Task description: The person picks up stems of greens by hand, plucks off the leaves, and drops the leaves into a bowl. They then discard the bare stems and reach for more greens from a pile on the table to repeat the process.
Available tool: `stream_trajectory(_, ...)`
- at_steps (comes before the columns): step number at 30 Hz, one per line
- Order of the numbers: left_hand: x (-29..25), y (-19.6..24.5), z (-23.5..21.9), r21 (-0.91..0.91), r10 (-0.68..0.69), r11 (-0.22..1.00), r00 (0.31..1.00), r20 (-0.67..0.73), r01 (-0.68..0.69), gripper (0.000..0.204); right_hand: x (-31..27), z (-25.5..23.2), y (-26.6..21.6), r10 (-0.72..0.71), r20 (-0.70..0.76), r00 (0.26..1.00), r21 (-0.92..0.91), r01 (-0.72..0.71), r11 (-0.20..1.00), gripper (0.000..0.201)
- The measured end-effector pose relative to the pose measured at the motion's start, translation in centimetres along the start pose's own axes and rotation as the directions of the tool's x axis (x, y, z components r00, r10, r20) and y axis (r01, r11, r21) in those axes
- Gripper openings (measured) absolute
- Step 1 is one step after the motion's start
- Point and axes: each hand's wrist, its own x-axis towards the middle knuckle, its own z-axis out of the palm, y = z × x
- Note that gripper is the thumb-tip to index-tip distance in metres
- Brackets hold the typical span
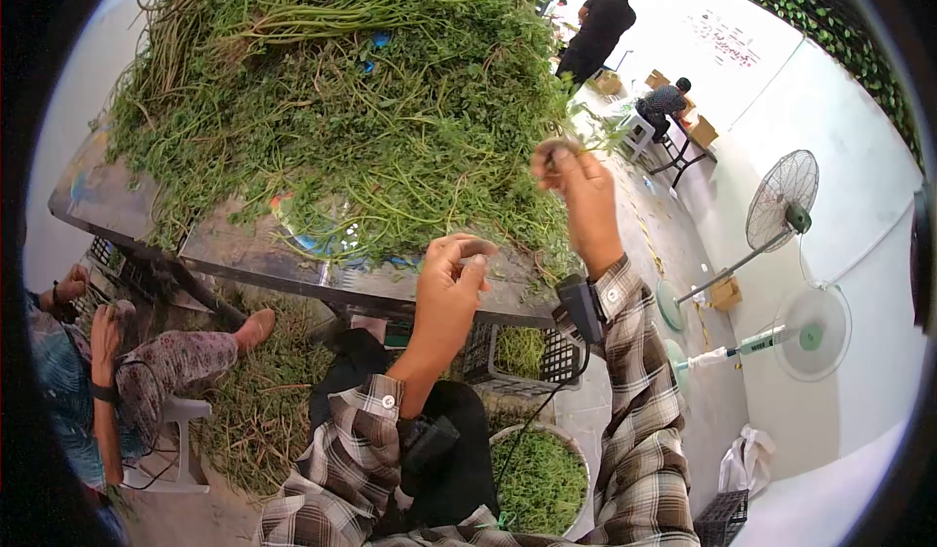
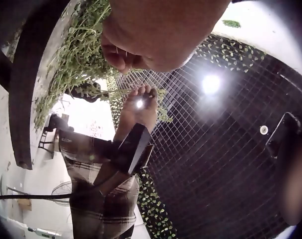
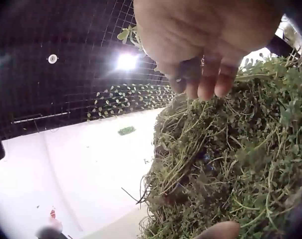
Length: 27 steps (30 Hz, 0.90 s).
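A wide heap of leafy green stems (image 1: pixel 390 127) covers most of the dark table (image 1: pixel 244 249). Over the heap's right edge, my right hand (image 1: pixel 586 201) is raised and pinches a leafy green sprig (image 1: pixel 607 141) between thumb and fingers. The sprig's leaves (image 2: pixel 164 105) stick out beside that hand in the left wrist view. My left hand (image 1: pixel 451 283) hovers by the table's front edge, lower and to the left of the other. Its fingers are curled with the thumb close to the index finger, and nothing shows between them.
Below the table stands a black crate (image 1: pixel 561 357) with greens; nearer me is a round tub (image 1: pixel 576 449) of picked greens. Stems litter the floor (image 1: pixel 259 420). A seated person (image 1: pixel 107 381) works at left. Fans (image 1: pixel 781 201) stand at right, and other people (image 1: pixel 600 30) are farther back.
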Motion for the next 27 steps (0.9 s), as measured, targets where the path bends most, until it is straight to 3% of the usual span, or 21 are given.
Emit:
stream_trajectory(3,0.2,-0.2,-0.1,-0.022,-0.055,0.998,0.998,-0.01,0.055,0.017,-0.9,0.0,1.3,0.107,0.08,0.991,0.062,-0.112,0.992,0.023)
stream_trajectory(5,0.3,-0.7,-0.1,-0.053,-0.075,0.996,0.997,-0.015,0.074,0.017,-1.3,-0.1,1.5,0.11,0.049,0.993,0.319,-0.119,0.94,0.023)
stream_trajectory(7,0.3,-1.0,-0.2,-0.079,-0.094,0.992,0.996,-0.007,0.093,0.017,-1.2,-0.3,1.1,0.126,0.014,0.992,0.364,-0.122,0.923,0.021)
stream_trajectory(10,0.5,-1.0,-0.2,-0.134,-0.142,0.981,0.99,0.014,0.143,0.017,-1.4,-0.8,0.3,0.189,0.031,0.981,0.566,-0.173,0.806,0.017)
stream_trajectory(12,0.6,-0.8,-0.4,-0.175,-0.232,0.954,0.969,0.083,0.243,0.02,-1.9,-0.9,0.2,0.169,0.05,0.984,0.577,-0.167,0.8,0.017)
stream_trajectory(19,0.6,-0.5,-0.1,-0.238,-0.271,0.925,0.953,0.133,0.296,0.024,-5.8,0.2,-0.3,0.16,0.097,0.982,0.544,-0.187,0.818,0.018)
stream_trajectory(23,0.9,-0.9,-0.1,-0.202,-0.324,0.916,0.936,0.138,0.347,0.026,-6.9,0.5,-0.1,0.222,0.04,0.974,0.479,-0.214,0.851,0.017)
stream_trajectory(26,0.9,-1.3,-0.2,-0.161,-0.288,0.941,0.955,0.073,0.296,0.026,-5.3,-1.0,0.2,0.149,-0.003,0.989,0.366,-0.138,0.92,0.016)
stream_trajectory(27,1.0,-0.9,-0.2,-0.171,-0.278,0.943,0.959,0.062,0.284,0.026,-4.5,-1.6,0.0,0.144,0.01,0.99,0.446,-0.133,0.885,0.017)
